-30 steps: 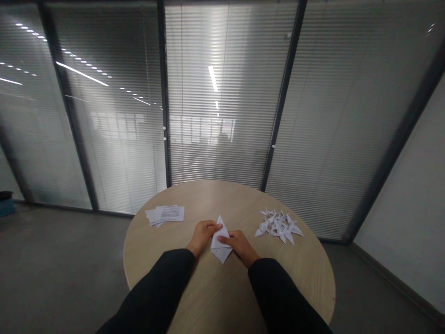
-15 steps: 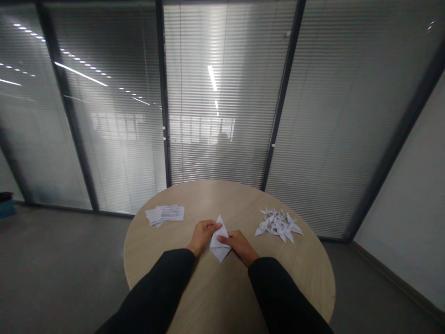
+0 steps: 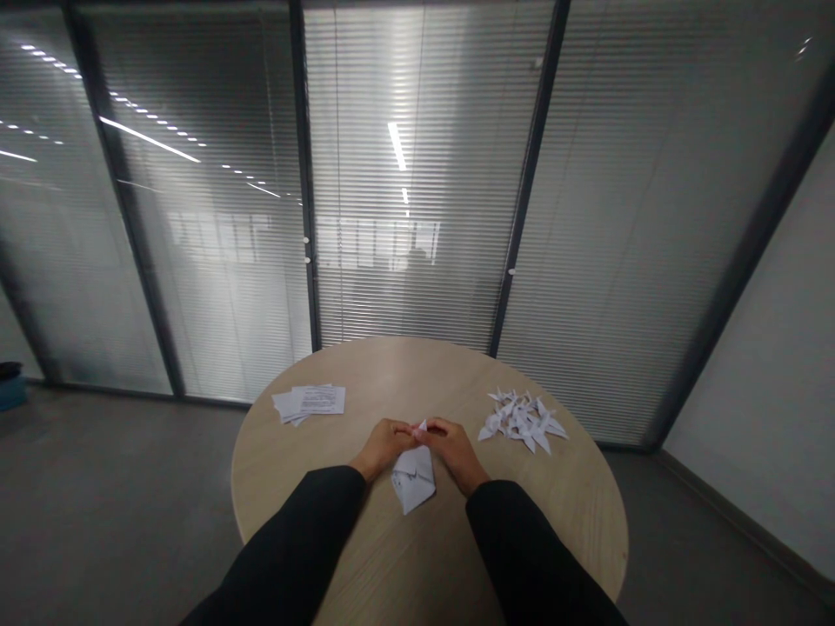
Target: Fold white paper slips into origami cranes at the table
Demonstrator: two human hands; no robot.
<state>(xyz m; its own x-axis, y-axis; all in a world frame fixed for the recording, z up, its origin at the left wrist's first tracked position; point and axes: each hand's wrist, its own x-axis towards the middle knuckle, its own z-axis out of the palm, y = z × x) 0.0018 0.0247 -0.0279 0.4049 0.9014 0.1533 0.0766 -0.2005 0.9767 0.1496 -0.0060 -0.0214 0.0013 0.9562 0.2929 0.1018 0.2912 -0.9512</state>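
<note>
Table: round, pale wood-grain top; far edge nr the glass wall, nearest edge out of view.
Folded paper: small white creased piece, roughly kite-shaped, abt midway btwn the surface's L & R edges; narrow tip pts to far edge, wider end to near side. Faint dark marks on its L part. Can't tell if it rests on the wood or is held just above.
L hand: bare, fingers curled in, pinching the paper nr its narrow tip, fr. L side.
R hand: bare, likewise closed, gripping same upper part fr. R side; fingertips of both hands come together there & hide much of the tip.
Sleeves: black, long, down to both wrists; forearms reach in fr. near side.
Flat sheets: white rect. slips, loosely overlapped, nr surface's far L edge; top one w/ dark printed lines, too small to read. Well apart fr. L hand.
Folded pile: many white spiky paper shapes in a heap, nr surface's far R edge; beyond R hand, not touching it.
Glass wall: tall panes behind table, dark posts, pale slatted blinds; bright light strips show in panes.
Floor: dull grey; blue dark-rimmed container far L, partly cut off.
Side wall: plain, off-white, on R.
</note>
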